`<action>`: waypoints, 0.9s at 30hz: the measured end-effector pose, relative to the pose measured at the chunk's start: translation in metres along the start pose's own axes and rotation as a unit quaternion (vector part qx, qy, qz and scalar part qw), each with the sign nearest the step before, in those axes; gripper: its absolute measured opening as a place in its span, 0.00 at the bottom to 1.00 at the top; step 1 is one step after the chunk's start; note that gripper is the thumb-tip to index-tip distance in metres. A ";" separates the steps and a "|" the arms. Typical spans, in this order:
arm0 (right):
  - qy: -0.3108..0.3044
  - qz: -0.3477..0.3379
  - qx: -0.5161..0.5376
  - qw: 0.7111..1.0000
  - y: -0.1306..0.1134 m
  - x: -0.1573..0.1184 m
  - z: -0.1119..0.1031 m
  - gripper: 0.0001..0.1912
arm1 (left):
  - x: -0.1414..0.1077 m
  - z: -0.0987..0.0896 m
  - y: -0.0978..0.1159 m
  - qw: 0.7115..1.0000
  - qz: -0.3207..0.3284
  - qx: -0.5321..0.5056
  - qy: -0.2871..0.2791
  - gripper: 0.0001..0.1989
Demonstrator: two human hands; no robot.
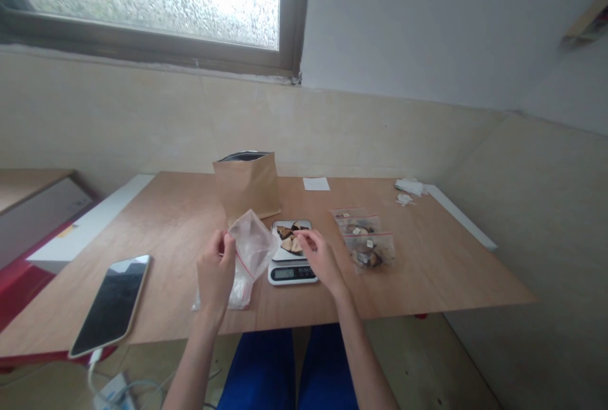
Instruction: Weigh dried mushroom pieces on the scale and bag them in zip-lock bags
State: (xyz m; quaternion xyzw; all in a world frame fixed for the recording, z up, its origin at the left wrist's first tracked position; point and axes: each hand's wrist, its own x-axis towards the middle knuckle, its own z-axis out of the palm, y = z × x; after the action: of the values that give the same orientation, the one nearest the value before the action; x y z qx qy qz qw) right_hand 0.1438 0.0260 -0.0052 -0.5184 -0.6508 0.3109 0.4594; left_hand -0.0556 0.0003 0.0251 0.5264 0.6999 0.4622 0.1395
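Observation:
A clear zip bag (pixel 255 242) hangs tilted from my left hand (pixel 217 264), its upper edge pinched between thumb and fingers. Right of it, a white kitchen scale (pixel 293 274) bears several dried slices (pixel 291 244), cream inside with dark brown edges. My right hand (pixel 323 258) reaches over the scale's plate, thumb and forefinger closed on one of the slices; the fingertips partly cover it. The scale's display is lit, but its digits are too small to read. Below the held bag, a stack of clear plastic bags (pixel 240 294) lies on the table.
Behind the scale stands an open brown paper pouch (pixel 249 185) with a silvery lining. Several filled zip bags (pixel 370 250) overlap at the right. A phone (pixel 113 305) with a cable lies left. White paper (pixel 316 184) and crumpled white scraps (pixel 409 188) lie towards the wall.

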 end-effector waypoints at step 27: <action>0.142 0.048 0.001 0.989 0.042 0.023 0.007 0.16 | 0.009 0.033 -0.020 0.989 -0.018 -0.106 -0.099 0.19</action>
State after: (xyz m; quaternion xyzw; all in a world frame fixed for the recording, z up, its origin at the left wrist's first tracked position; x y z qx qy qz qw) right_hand 0.1526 0.0594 -0.0386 -0.5874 -0.5536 0.2562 0.5319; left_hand -0.0488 0.0238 -0.0060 0.5393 0.6389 0.4769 0.2710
